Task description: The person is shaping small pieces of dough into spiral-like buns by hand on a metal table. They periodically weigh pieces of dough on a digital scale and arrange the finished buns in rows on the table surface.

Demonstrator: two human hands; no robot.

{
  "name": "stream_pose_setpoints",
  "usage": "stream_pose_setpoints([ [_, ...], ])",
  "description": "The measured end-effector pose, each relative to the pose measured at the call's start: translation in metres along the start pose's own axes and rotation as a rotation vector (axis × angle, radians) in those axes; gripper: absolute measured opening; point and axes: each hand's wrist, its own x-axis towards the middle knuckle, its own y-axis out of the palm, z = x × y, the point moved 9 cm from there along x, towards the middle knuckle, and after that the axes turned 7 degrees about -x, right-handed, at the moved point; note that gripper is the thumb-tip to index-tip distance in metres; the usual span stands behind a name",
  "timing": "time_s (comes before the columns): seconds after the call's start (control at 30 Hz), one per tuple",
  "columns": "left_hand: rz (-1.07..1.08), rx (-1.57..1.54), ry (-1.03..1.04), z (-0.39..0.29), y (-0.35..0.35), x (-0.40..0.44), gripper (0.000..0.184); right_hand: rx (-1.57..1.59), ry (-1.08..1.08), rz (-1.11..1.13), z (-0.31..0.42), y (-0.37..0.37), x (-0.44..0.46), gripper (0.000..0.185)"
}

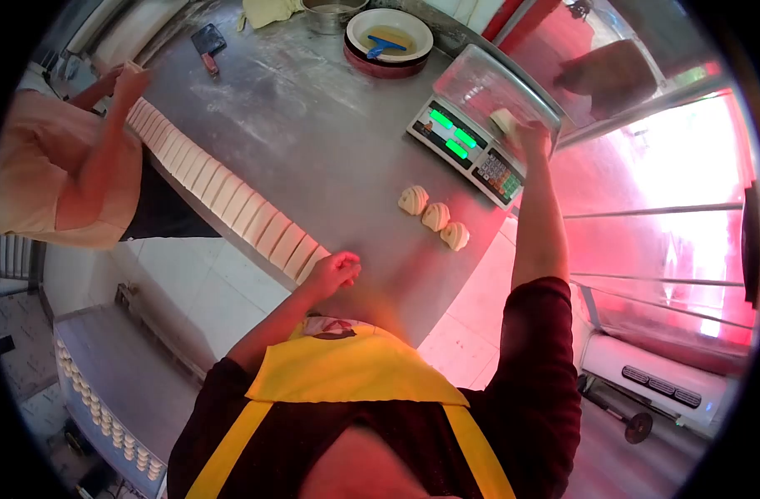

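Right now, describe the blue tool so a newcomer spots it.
On the steel table, find the lit scale, then look to the far side for the white bowl. The blue tool lies in that bowl. The other tool is dark with a red handle and lies flat on the table.

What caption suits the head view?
Right hand at a dough piece on the scale, left hand beside a row of cut dough.

Passage: tabletop [313,141] between dough row [230,202] and scale [465,164] | Obstacles: three dough pieces [435,217] near scale; basins [386,71] beyond
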Motion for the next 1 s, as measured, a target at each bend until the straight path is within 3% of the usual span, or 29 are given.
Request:
stream_pose_setpoints([
  [0.03,-0.01,-0.004,0.003,-0.002,-0.001,0.003,0.034,-0.264,-0.108,-0.065,0.016,-0.009,-0.002,0.056],
  [0.07,-0.016,-0.006,0.002,-0.002,-0.001,0.005,0.035,-0.279,0.014,-0.041,0.004,-0.024,-0.003,0.056],
  [0.17,-0.009,0.06,0.031,-0.011,0.004,0.018,0.035,-0.05,-0.139,-0.148,-0.056,-0.038,0.018,0.054],
  [0.3,0.075,0.048,0.037,-0.019,0.022,0.041,0.034,0.072,0.106,-0.019,-0.066,-0.086,-0.046,0.055],
  [0.4,0.105,0.027,0.034,-0.026,0.034,0.05,0.034,0.097,0.164,0.025,-0.079,-0.085,-0.069,0.051],
  [0.7,0.093,-0.033,0.035,-0.019,0.025,0.056,0.031,0.286,0.107,0.121,-0.063,-0.043,-0.045,0.049],
  [0.8,0.062,-0.046,0.036,-0.023,0.018,0.055,0.031,0.112,-0.085,0.034,-0.046,-0.031,-0.016,0.047],
  [0.9,0.061,-0.029,0.051,-0.025,0.015,0.056,0.031,-0.037,-0.041,0.097,-0.043,-0.009,0.01,0.035],
  [0.97,0.067,-0.018,0.051,-0.03,0.015,0.055,0.031,-0.153,-0.171,0.215,-0.066,0.037,0.043,0.033],
  [1.0,0.059,-0.019,0.051,-0.031,0.015,0.054,0.031,-0.123,-0.131,0.25,-0.069,0.045,0.043,0.032],
])
